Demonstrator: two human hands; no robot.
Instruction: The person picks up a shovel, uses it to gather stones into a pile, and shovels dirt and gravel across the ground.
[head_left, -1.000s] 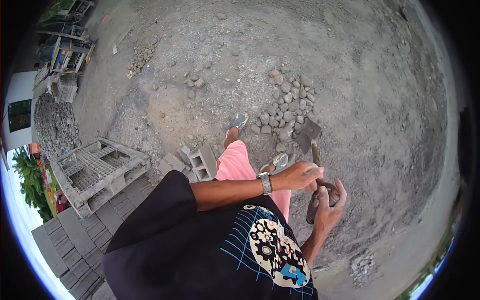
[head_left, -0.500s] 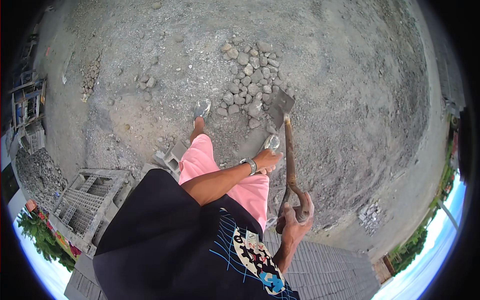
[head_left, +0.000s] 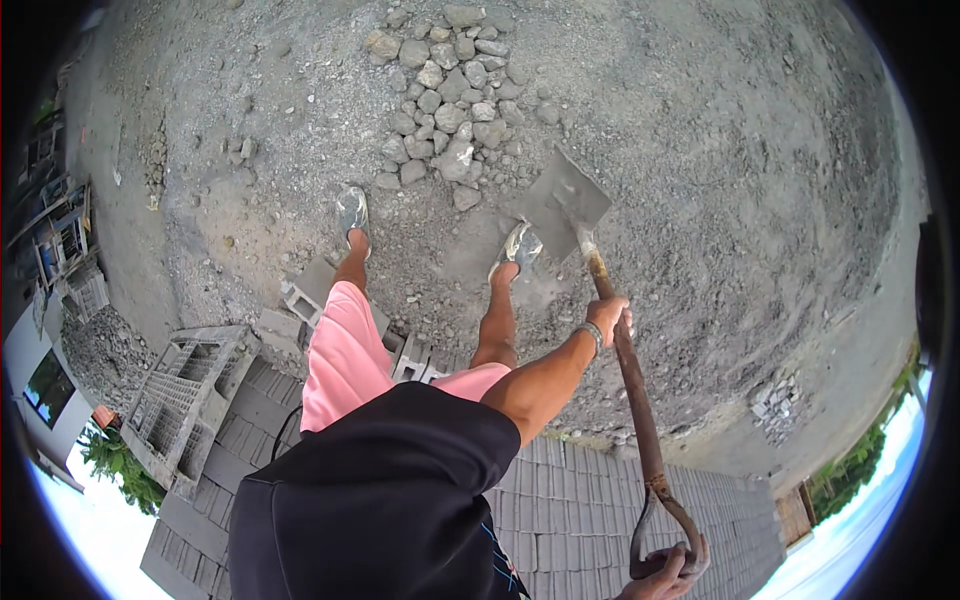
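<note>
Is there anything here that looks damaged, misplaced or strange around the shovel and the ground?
Mostly ordinary. The shovel shaft looks rusty and worn where the left hand grips it. Loose stones lie piled ahead of the feet, and concrete blocks sit scattered unevenly behind the legs.

The left hand [head_left: 610, 318] is closed around the mid-shaft of a shovel [head_left: 620, 350], and the right hand [head_left: 672, 572] grips the handle loop at its top end. The grey blade rests on gravelly ground just beside the right foot [head_left: 518, 246], near a pile of stones [head_left: 450, 95]. Concrete blocks [head_left: 310, 295] and a grey pallet [head_left: 180, 395] lie behind the left leg.
</note>
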